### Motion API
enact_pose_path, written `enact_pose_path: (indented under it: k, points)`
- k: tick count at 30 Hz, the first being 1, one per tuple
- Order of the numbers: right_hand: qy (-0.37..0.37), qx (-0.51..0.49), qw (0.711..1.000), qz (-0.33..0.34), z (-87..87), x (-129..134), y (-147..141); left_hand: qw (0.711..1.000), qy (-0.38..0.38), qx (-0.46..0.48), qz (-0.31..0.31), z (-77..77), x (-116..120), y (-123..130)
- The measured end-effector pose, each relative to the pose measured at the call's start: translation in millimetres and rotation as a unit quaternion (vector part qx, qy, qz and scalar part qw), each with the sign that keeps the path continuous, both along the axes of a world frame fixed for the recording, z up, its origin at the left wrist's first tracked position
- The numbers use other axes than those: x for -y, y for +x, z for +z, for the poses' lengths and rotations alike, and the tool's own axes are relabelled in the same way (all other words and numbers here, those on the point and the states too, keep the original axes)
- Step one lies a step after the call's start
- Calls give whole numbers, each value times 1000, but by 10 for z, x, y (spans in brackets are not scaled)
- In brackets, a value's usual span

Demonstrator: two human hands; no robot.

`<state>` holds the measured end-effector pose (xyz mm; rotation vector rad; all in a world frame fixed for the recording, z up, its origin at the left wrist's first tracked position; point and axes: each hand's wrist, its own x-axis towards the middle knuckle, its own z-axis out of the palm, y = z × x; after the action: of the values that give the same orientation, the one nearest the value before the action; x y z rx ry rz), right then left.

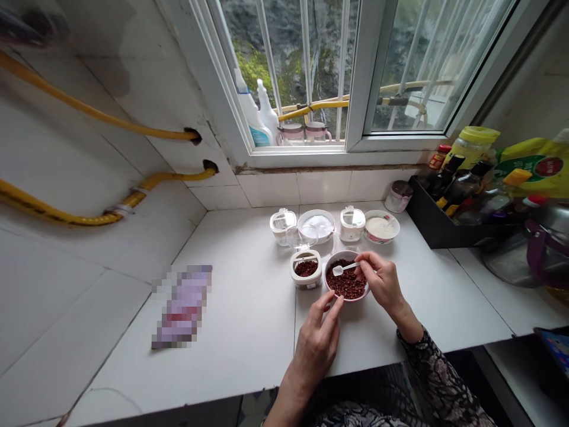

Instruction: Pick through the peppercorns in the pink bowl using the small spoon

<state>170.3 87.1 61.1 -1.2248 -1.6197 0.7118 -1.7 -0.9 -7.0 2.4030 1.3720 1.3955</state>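
My right hand (381, 281) pinches the handle of a small white spoon (338, 270) over a bowl (329, 287) of dark red peppercorn-like grains. The spoon's head is over the grains. At the bowl's near left rim, the fingertips of my left hand (317, 337) rest, thumb and fingers apart, holding nothing. Just left of the bowl stands a white container (306, 281) with its clear lid raised and similar grains inside. Behind are a bowl of white granules (316, 225), a bowl of pale powder or grains (381, 227), and two closed white containers (283, 225) (352, 223).
A black box (433, 228) of bottles and a jar (399, 196) stand at the back right, beside a metal pot (511, 264). A pixelated purple packet (184, 305) lies on the left of the white counter (240, 332). Yellow pipes (164, 178) run along the left wall.
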Motion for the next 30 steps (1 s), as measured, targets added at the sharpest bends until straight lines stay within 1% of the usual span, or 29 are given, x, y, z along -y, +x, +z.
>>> enact_pose_path:
  k: [2,4,7,11,15,18,21,26,30]
  points:
    - [-8,3,1000,0,-18,-6,0,1000,1,1,-1,-1,0,3]
    - [-1,30,1000,6,-44,-9,-14,1000,4,2,-2,-8,-1,6]
    - [2,58,998,33,-87,-7,-46,1000,8,4,-2,-20,-4,9]
    - [-29,5,999,38,-94,0,-61,1000,5,6,-2,-21,-3,8]
    - [-82,-68,993,46,-24,5,-38,1000,-2,2,-1,-16,-2,5]
    - [-106,-94,989,50,19,10,-30,1000,5,2,1,-22,-5,2]
    - [-103,-100,989,42,30,13,-36,1000,3,2,-1,-28,-5,0]
    - [-78,-79,993,27,24,15,-49,1000,0,0,0,-17,1,4]
    - [-90,-106,990,20,27,3,-42,1000,2,0,0,-10,0,4]
